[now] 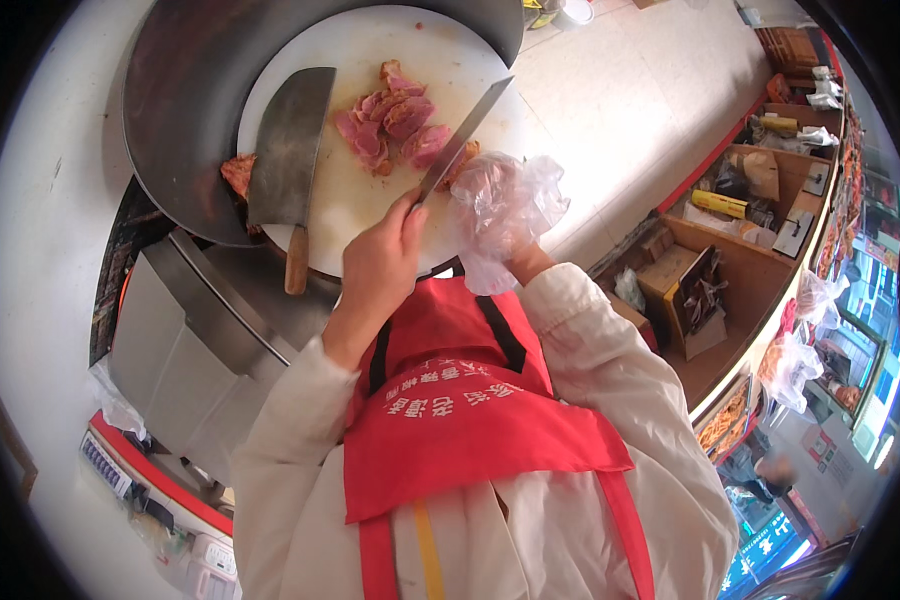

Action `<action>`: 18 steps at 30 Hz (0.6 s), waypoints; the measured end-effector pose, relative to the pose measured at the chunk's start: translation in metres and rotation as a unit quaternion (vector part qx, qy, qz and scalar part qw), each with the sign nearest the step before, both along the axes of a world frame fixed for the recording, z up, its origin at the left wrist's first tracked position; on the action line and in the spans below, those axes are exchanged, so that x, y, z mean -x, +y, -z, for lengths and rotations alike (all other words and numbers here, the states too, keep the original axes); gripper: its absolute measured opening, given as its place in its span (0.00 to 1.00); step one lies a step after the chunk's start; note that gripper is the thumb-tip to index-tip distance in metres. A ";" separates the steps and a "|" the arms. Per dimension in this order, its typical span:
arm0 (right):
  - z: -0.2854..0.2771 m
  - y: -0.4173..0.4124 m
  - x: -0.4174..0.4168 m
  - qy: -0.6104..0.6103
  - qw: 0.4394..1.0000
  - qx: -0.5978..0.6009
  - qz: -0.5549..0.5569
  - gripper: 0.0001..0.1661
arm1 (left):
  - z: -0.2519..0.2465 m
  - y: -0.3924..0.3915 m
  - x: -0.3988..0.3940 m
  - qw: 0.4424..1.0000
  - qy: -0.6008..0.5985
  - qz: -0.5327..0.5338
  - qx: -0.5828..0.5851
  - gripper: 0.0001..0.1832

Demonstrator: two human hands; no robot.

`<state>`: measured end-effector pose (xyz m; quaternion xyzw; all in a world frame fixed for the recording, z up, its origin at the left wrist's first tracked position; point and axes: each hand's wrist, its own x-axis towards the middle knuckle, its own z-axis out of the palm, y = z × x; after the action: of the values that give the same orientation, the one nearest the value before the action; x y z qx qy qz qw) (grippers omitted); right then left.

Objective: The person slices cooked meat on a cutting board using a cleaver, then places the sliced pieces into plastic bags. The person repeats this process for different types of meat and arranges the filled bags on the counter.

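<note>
My left hand [382,251] grips a knife, its narrow-looking steel blade [469,133] slanting up to the right over a round white cutting board [367,232]. Beside the blade, my right hand [495,202], in a loose clear plastic glove, presses on a piece of browned meat [469,154], mostly hidden by the fingers and blade. Pink meat slices [401,120] lie in a loose heap left of the blade. At the board's left rests a broad cleaver [289,154] with a wooden handle [297,262]. Another browned meat chunk [238,175] shows beside the cleaver, partly hidden.
A large dark metal pan or basin [184,112] curves around the board's upper left. Nearer on the left is a grey metal surface [172,315]. On the right, wooden compartments [750,300] hold boxes and plastic bags. A person [772,469] stands far off at lower right.
</note>
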<state>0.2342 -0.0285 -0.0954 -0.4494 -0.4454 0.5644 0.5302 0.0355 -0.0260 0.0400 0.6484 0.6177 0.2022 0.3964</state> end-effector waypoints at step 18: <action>-0.009 0.002 -0.003 -0.289 0.953 -0.086 -0.038 0.27 | 0.038 0.014 -0.027 1.000 0.024 -0.005 -0.015 0.20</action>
<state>0.2372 -0.0268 -0.0864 -0.5288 -0.6427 0.3902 0.3937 0.0624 -0.0116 0.0024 0.6558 0.6273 0.1975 0.3707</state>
